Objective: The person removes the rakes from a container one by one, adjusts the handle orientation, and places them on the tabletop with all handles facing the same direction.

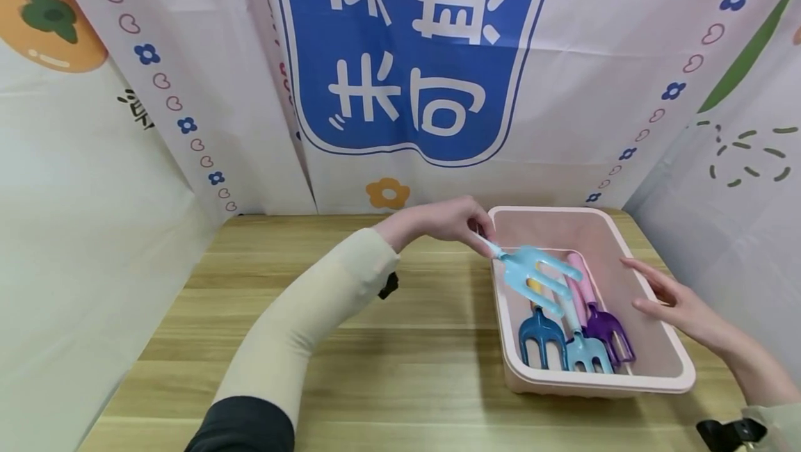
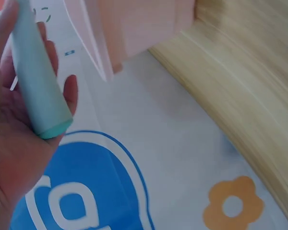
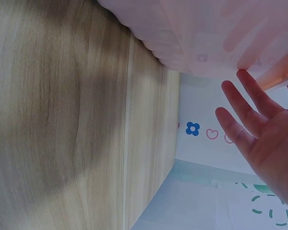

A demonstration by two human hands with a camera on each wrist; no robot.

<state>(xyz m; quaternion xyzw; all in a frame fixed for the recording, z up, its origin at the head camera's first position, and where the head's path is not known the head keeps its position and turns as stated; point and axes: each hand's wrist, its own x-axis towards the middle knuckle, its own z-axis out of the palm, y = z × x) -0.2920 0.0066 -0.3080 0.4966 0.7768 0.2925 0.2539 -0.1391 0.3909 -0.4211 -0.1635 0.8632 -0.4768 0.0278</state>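
My left hand (image 1: pixel 457 220) grips a light blue hand fork (image 1: pixel 516 275) by its pale handle (image 2: pixel 41 81). The fork's tines hang over the left part of a pink plastic bin (image 1: pixel 544 229), pointing right. Inside the bin lie a dark blue fork (image 1: pixel 541 327), another light blue fork (image 1: pixel 587 346) and purple tools (image 1: pixel 603 327) with pink handles, partly overlapping. At the bin's right rim is my right hand (image 1: pixel 688 309), its thumb and a finger reaching over the edge. In the right wrist view other fingers extend fairly straight along the bin's outer wall, one fingertip right at it.
The bin stands on the right side of a wood-grain table (image 1: pixel 388 368). Printed white cloth (image 1: pixel 563 118) walls the table at the back and both sides, close behind the bin. A black wrist device (image 1: pixel 729 432) shows by the right sleeve.
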